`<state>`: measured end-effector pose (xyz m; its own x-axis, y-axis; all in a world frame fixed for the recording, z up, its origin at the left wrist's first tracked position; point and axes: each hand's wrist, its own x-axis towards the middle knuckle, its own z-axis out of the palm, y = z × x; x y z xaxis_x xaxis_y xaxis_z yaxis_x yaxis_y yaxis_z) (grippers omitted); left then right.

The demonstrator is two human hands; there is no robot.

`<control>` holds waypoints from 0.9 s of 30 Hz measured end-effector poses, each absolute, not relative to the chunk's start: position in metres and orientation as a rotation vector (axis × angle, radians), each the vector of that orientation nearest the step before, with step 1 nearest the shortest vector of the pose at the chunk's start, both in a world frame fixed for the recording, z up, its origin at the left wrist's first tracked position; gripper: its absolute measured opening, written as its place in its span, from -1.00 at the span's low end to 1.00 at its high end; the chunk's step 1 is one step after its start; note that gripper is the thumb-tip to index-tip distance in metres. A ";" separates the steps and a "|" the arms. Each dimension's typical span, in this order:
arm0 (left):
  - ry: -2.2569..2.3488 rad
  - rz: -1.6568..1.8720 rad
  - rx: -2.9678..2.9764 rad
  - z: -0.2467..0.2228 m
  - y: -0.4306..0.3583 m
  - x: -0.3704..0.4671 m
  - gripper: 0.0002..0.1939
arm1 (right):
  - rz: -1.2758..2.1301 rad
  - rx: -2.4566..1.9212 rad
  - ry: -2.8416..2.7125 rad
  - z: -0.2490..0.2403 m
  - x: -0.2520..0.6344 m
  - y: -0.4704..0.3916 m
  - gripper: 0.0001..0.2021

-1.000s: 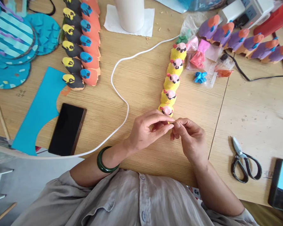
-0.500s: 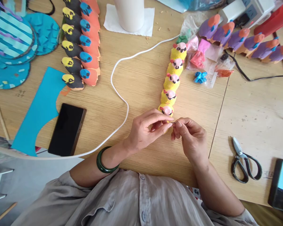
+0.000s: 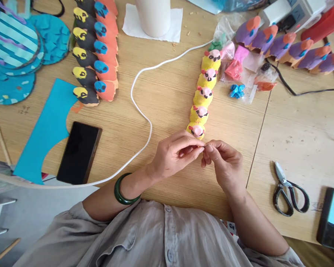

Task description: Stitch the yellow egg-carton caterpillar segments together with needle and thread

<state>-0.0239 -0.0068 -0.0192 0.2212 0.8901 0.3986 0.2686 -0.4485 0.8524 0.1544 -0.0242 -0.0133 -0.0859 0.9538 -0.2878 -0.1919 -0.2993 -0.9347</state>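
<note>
My left hand and my right hand meet fingertip to fingertip near the table's front edge. Between the pinched fingertips is a tiny dark thing, too small to make out. Just beyond them runs a row of yellow clay figures with pink faces and black marks; the nearest one touches or almost touches my left fingers. To the right of the row lie a blue clay lump, a bag of pink clay and an orange piece.
Black-and-yellow figures and orange-and-blue ones stand at left, near a phone and blue sheet. A white cable crosses the table. Scissors lie right; purple figures stand back right.
The fingertips of my left hand have closed together, and the dark thing between the hands shows less. Both hands have otherwise barely moved.
</note>
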 end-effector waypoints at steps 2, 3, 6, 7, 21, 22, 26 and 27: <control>1.072 1.237 1.846 -0.019 -0.007 -0.024 -0.92 | 1.532 -1.230 -0.915 -0.014 0.154 -0.023 -0.84; 1.078 1.234 1.835 -0.019 -0.007 -0.024 -0.91 | 1.518 -1.230 -0.901 -0.014 0.154 -0.023 -0.85; 1.091 1.232 1.783 -0.018 -0.006 -0.026 -0.87 | 1.515 -1.216 -0.864 -0.017 0.156 -0.023 -0.84; 1.088 1.238 1.767 -0.018 -0.005 -0.026 -0.86 | 1.530 -1.206 -0.858 -0.018 0.157 -0.023 -0.82; 1.070 1.247 1.715 -0.020 -0.006 -0.026 -0.85 | 1.553 -1.205 -0.781 -0.019 0.156 -0.022 -0.80; 1.065 1.243 1.704 -0.020 -0.006 -0.026 -0.85 | 1.561 -1.210 -0.785 -0.020 0.156 -0.022 -0.78; 1.057 1.207 1.692 -0.019 -0.006 -0.025 -0.85 | 1.573 -1.215 -0.805 -0.021 0.157 -0.024 -0.75; 1.056 1.204 1.703 -0.019 -0.006 -0.025 -0.86 | 1.573 -1.214 -0.813 -0.021 0.157 -0.024 -0.75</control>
<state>-0.0250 -0.0058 -0.0192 0.2047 0.9282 0.3107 0.1870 -0.3486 0.9184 0.1570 -0.0239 -0.0212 -0.0507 0.9454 -0.3220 -0.2839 -0.3227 -0.9029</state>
